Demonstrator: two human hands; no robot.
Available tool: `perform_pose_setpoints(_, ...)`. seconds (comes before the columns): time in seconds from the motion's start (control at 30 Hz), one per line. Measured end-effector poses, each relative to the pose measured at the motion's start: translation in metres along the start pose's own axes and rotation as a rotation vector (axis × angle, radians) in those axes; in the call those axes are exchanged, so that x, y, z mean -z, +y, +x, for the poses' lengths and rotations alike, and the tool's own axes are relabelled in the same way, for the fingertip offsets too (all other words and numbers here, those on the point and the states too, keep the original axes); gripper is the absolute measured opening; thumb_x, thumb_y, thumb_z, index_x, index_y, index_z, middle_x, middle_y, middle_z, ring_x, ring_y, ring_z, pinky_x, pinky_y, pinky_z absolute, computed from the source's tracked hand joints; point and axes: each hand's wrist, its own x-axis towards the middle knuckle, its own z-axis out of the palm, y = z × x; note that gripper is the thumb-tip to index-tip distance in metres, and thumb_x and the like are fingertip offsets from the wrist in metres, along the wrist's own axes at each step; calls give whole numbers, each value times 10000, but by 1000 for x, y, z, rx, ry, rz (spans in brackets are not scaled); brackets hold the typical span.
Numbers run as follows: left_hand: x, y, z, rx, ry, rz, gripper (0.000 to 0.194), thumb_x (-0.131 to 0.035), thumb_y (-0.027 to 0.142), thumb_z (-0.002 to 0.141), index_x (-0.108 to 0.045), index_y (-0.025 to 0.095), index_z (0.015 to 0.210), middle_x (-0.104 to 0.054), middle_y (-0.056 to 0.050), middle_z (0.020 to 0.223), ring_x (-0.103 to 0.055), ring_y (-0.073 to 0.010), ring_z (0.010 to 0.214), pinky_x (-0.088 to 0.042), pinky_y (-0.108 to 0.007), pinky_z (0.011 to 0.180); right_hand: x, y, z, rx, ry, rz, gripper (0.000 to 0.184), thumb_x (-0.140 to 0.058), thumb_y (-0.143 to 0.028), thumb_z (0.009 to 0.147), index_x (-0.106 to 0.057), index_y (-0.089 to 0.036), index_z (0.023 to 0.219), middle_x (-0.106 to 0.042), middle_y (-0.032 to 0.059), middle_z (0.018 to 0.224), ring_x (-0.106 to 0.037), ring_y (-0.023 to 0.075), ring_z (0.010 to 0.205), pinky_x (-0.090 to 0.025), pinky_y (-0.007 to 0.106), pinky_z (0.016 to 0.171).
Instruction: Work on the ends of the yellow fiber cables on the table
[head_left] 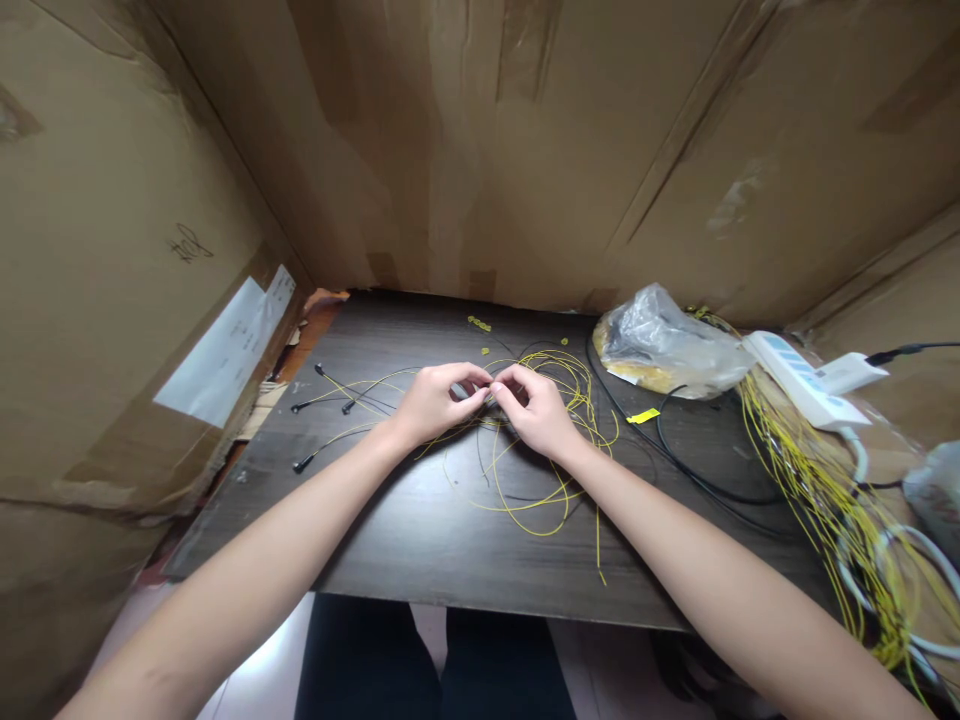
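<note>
While both your hands met over the middle of the desk (pixel 420 530), thumb and forefinger of the left hand (pixel 442 402) and of the right hand (pixel 538 408) were drawn together at the tips; what sat between them was too small to tell. Yellow wires (pixel 564 515), too tangled to count, looped beneath and around your right hand. Four black connectors (pixel 302 464) lay toward the left edge. Near the far edge: one yellow strip (pixel 479 324), two small yellow pieces (pixel 565 341). One plastic bag (pixel 667 345) stood at the far right corner; one yellow tag (pixel 643 416) lay nearer you.
</note>
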Motion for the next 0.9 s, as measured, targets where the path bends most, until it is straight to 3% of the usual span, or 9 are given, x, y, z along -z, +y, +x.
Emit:
perform_pose_setpoints(0.37,-2,-2,-2,-28,8,0,90,-660,203,850,-729,161,892,-742,-21,797,-664,-118,665,-533,-193,600,-1,2,-1,0,-11,-40,306,-537,-386,951,-636,-198,731,-605,18,657,-528,162,624,-386,297,609)
perform_pose_setpoints(0.63,0,-2,-1,-18,5,1,106,-684,243,868,-741,163,907,-751,-23,799,-669,-117,655,-530,-193,592,-1,1,0,-11,-14,28,145,-578,-310,888,-620,-198,807,-643,22,737,-547,161,636,-416,288,612)
perform_pose_setpoints(0.9,0,-1,-2,-75,11,6,93,-673,213,883,-743,160,916,-750,-19,810,-660,-101,648,-523,-168,581,0,3,0,8,-36,-22,295,-489,-333,959,-593,-197,720,-611,22,685,-541,166,657,-392,294,637)
